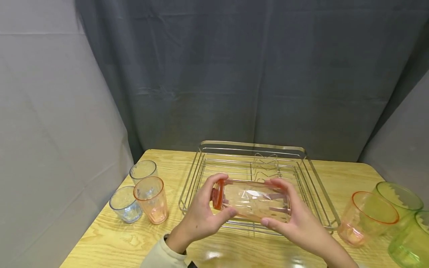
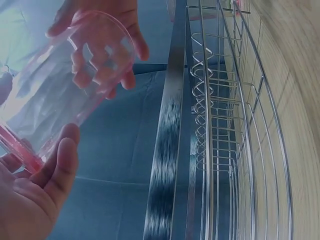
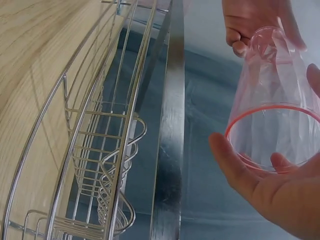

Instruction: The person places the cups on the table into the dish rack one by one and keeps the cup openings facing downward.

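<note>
A clear pink tumbler (image 1: 253, 199) lies sideways in the air between both hands, in front of a wire rack (image 1: 323, 190). My left hand (image 1: 202, 216) grips its thick reddish base end, thumb on the near side and fingers over the far side. At the rim end, my right hand (image 1: 298, 217) holds the tumbler with thumb below and fingers around the mouth. The right wrist view shows the orange-pink rim (image 3: 272, 106) facing the right palm. In the left wrist view the base (image 2: 20, 150) sits against the left fingers.
On the left of the wooden table (image 1: 100, 238) stand an orange tumbler (image 1: 155, 208) and two bluish glasses (image 1: 125, 208). An orange cup (image 1: 356, 223) and two green ones (image 1: 407, 242) stand at the right. Behind the rack hangs a dark curtain (image 1: 234, 74).
</note>
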A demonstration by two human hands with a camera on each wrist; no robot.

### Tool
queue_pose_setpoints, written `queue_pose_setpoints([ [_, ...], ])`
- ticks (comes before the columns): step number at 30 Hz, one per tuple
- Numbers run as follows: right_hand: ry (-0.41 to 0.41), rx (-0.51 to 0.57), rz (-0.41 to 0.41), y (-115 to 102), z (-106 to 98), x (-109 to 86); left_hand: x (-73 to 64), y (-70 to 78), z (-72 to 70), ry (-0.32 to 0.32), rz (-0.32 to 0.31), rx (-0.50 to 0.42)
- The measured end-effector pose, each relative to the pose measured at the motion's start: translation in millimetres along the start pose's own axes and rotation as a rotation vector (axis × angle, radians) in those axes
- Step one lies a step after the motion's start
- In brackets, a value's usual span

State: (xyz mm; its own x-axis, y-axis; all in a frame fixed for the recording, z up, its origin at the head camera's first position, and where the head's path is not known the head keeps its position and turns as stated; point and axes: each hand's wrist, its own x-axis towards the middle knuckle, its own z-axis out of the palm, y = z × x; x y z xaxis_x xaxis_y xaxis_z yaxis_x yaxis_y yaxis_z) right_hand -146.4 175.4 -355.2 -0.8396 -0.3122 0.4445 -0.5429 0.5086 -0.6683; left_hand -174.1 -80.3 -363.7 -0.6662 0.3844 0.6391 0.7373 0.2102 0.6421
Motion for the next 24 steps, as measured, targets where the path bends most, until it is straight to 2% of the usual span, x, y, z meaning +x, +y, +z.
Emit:
queue_pose_setpoints([
  [5, -0.027, -0.007, 0.019, 1, 2, 1.9, -1.5, 6.4, -3.7, 0.022, -0.068, 0.016],
  [7, -0.025, -0.03, -0.003, 3, -1, 2.2, -3.0, 8.5, -6.3, 0.039, -0.09, 0.014],
  [12, 0.065, -0.107, -0.071, 19, -17, 2.4, -9.9, 8.7, -15.6, 0.131, -0.122, 0.031],
  [14, 0.11, -0.148, -0.056, 28, -26, 1.9, -12.5, 7.5, -18.6, 0.153, -0.133, 0.037],
  [19, 0.173, -0.239, 0.009, 46, -46, -0.9, -17.0, 5.1, -21.2, 0.146, -0.175, 0.034],
  [24, 0.209, -0.311, -0.011, 59, -55, 2.0, -18.2, 4.9, -22.1, 0.151, -0.166, 0.075],
])
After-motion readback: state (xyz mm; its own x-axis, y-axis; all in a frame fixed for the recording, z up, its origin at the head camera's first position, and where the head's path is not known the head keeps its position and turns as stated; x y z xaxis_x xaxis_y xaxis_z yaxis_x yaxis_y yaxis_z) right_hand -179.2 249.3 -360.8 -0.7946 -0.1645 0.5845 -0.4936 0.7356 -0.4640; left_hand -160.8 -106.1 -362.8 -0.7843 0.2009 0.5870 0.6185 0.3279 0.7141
